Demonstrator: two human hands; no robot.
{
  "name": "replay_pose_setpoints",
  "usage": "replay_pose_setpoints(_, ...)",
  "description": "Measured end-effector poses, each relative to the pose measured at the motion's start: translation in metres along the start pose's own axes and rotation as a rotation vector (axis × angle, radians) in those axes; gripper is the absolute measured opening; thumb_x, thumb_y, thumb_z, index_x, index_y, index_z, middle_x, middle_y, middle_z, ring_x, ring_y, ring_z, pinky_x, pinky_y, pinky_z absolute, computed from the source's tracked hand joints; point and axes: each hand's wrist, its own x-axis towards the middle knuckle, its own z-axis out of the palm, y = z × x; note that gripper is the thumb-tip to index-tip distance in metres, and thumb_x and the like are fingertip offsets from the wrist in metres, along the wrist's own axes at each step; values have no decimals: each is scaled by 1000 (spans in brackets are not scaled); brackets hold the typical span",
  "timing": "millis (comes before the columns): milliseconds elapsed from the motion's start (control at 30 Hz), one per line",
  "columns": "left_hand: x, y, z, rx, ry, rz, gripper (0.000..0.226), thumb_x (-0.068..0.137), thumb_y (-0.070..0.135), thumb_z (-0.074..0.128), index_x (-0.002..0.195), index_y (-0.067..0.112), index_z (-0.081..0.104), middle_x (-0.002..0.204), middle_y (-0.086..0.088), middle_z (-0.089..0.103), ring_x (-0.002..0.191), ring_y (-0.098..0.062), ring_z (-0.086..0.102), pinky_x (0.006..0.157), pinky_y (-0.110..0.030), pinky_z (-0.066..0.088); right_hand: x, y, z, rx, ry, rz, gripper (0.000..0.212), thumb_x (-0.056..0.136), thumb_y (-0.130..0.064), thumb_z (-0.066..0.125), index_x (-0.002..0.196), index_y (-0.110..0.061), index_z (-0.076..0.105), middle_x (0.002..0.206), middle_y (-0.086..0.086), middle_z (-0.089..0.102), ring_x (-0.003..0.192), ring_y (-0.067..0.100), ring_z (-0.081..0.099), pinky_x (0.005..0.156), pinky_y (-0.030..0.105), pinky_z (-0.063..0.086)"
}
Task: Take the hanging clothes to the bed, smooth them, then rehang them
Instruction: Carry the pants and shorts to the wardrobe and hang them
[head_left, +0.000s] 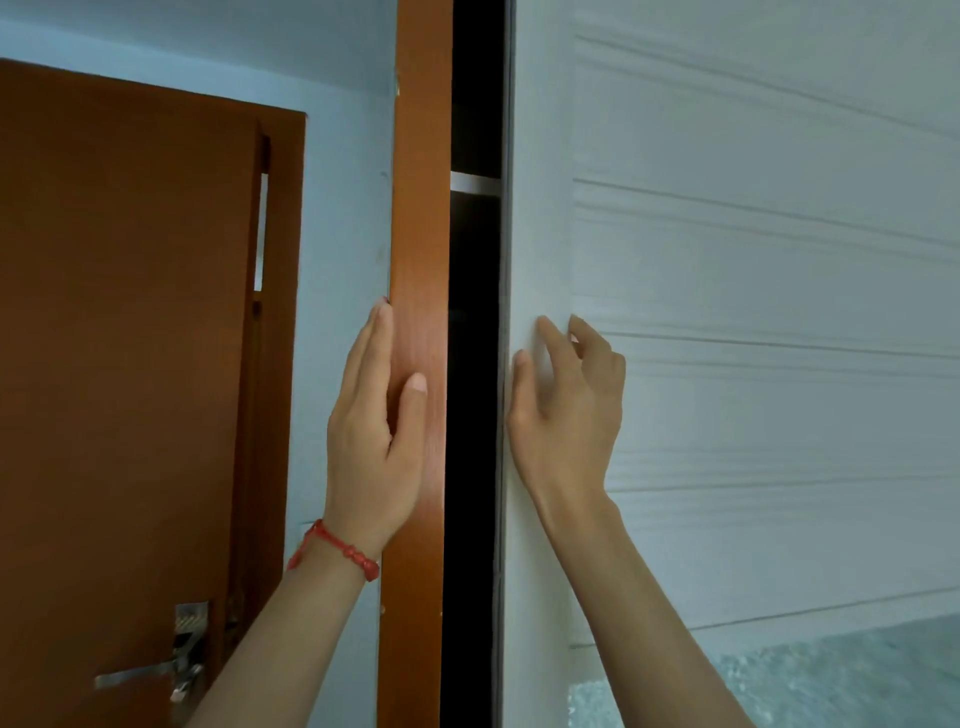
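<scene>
Opening the wardrobe comes first. The left hand (371, 441) lies flat, fingers apart, on the wooden frame (418, 234); the right hand (569, 415), open, presses the white sliding door (753, 312). Between them, a dark gap (472, 415) hides the clothes. Next, I judge, slide the door rightward.

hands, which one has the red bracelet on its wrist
The left hand, flat against the brown wooden wardrobe frame. The right hand, on the white sliding door, has a bare wrist.
</scene>
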Motion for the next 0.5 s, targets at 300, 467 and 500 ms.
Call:
replay_pose_setpoints(300, -2, -5, 3, -61, 35, -19, 46, 93, 25, 35, 136, 33, 21, 135, 33, 23, 126, 26, 18, 109, -6, 21, -11, -22, 12, 104, -11, -47, 30, 85, -12, 54, 112, -7, 65, 124, 17, 59, 112, 32, 54, 90, 25, 36)
replay_pose_setpoints(467, -2, -5, 4, -104, 52, -32, 49, 92, 22, 36, 137, 31, 19, 138, 26, 28, 126, 25, 22, 109, -6, 23, -10, -18, 10, 126, -15, -3, 32, 85, -11, 52, 114, -9, 65, 128, 14, 57, 114, 28, 51, 92, 20, 33)
replay_pose_setpoints(500, -3, -5, 4, -105, 53, -32, 49, 92, 22, 36, 137, 31, 19, 139, 24, 28, 126, 25, 22, 109, -5, 22, -11, -19, 10, 124, -15, -5, 32, 85, -11, 51, 114, -9, 65, 128, 14, 57, 114, 28, 51, 92, 21, 34)
